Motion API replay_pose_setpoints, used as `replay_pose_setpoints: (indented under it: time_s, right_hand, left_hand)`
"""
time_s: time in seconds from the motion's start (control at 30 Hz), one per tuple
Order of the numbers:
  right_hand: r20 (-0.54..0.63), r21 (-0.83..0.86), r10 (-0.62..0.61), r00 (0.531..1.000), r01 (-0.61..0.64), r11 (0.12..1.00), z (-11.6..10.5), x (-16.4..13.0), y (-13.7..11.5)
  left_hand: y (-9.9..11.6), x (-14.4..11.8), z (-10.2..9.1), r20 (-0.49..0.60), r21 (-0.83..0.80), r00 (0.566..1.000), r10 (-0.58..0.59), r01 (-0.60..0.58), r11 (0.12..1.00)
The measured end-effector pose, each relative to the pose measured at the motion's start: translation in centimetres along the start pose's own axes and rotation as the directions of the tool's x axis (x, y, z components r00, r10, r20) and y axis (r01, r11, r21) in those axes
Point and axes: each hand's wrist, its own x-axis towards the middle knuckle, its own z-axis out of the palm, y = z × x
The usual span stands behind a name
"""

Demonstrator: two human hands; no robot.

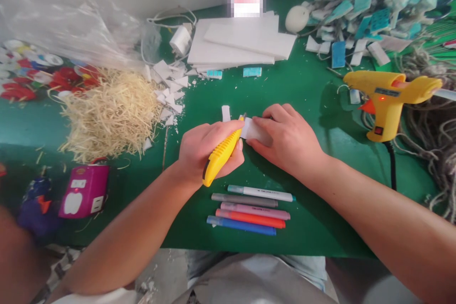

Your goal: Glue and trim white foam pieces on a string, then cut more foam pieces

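My left hand is wrapped round a yellow box cutter, its tip pointing away from me. The cutter's tip meets the left edge of a small white foam piece. Holding that piece against the green table is my right hand, with thumb and fingertips pressed on it. A narrow white strip lies just beyond the cutter's tip. Closer to me, several markers lie side by side in teal-and-white, grey, pink, orange-red and blue. Two small teal-faced pieces rest farther back.
White foam sheets are stacked at the back. A yellow glue gun with a lit red light stands right, near tangled grey cord and heaped teal-and-white pieces. Left are straw shreds, white scraps and a magenta box.
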Motion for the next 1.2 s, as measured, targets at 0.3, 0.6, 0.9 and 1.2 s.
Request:
replay_pose_setpoints:
  time_s: [0.3,0.6,0.9,1.2]
  right_hand:
    - [-0.024,0.016,-0.009,1.000,0.009,1.000,0.15,-0.14,0.01]
    - [-0.016,0.025,-0.002,1.000,0.002,1.000,0.05,-0.09,-0.07]
    - [-0.008,0.022,0.007,1.000,-0.007,1.000,0.01,0.06,-0.29]
    - [-0.010,0.004,0.003,1.000,-0.003,1.000,0.11,-0.10,-0.22]
  left_hand:
    - [0.09,0.03,0.11,-0.012,-0.004,1.000,-0.016,0.016,1.000]
    - [0.22,-0.09,-0.15,-0.005,-0.012,1.000,-0.022,0.022,1.000]
    - [0.26,0.23,0.11,0.029,-0.041,1.000,0.010,-0.009,0.999]
    - [0.41,0.03,-0.08,-0.006,-0.057,1.000,-0.014,0.014,0.998]
